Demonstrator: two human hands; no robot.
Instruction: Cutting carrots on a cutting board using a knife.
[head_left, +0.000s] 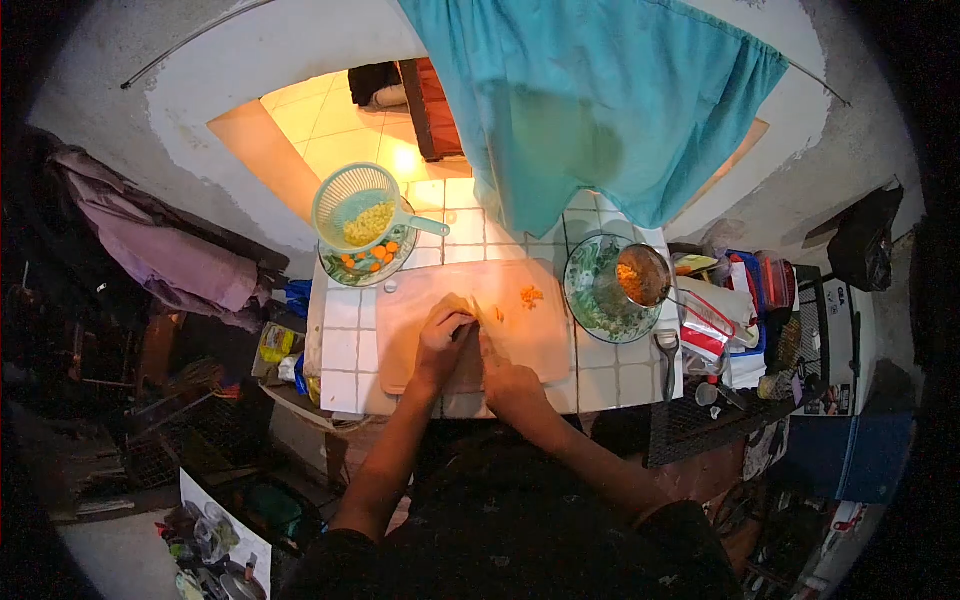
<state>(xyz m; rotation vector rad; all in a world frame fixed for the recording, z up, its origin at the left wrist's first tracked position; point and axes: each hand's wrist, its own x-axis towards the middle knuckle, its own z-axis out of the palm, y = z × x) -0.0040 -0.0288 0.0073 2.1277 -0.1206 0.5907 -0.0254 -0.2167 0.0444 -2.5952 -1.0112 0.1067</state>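
Observation:
A pinkish cutting board lies on the white tiled counter. Over its middle, my right hand is closed round the handle of a kitchen knife, its blade pointing away from me. Close to the blade's left side is my left hand, fingers bent; what lies under them is hidden. Diced carrot forms a small pile right of the knife, and a small orange piece lies beside the blade.
At the back left, a light-green plastic colander with pale diced pieces rests over a patterned plate bearing carrot pieces. A second plate on the right holds a metal strainer with chopped carrot. A peeler lies near the right edge; a turquoise curtain hangs behind.

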